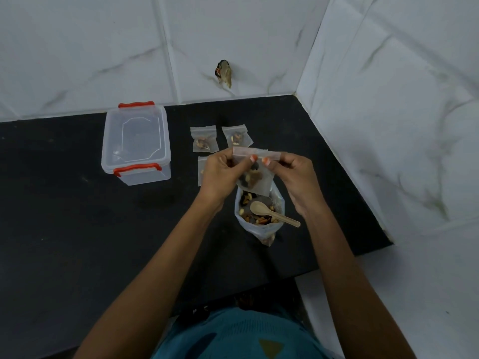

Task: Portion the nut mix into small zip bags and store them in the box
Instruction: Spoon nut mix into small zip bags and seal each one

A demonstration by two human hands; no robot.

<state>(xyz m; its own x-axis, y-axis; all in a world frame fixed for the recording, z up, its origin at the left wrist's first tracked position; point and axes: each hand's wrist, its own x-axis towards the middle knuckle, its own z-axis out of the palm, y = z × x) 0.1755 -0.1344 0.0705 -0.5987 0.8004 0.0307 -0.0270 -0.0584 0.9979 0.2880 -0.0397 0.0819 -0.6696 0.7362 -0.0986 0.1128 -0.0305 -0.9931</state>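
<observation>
A small clear zip bag [255, 177] with nuts in its bottom hangs above the counter. My left hand [220, 174] and my right hand [295, 174] both pinch its top strip from either side. Directly below stands the big open bag of nut mix [260, 216], and a wooden spoon [272, 215] rests in it. Two filled small bags [204, 139] [237, 137] lie flat behind my hands. A third small bag [201, 169] is partly hidden by my left hand. The clear plastic box [136, 143] with red clips stands to the left, lid on.
The black counter [77, 216] ends at a white tiled wall behind and at a tiled side wall on the right. A small dark object [224, 73] sticks out of the back wall above the counter.
</observation>
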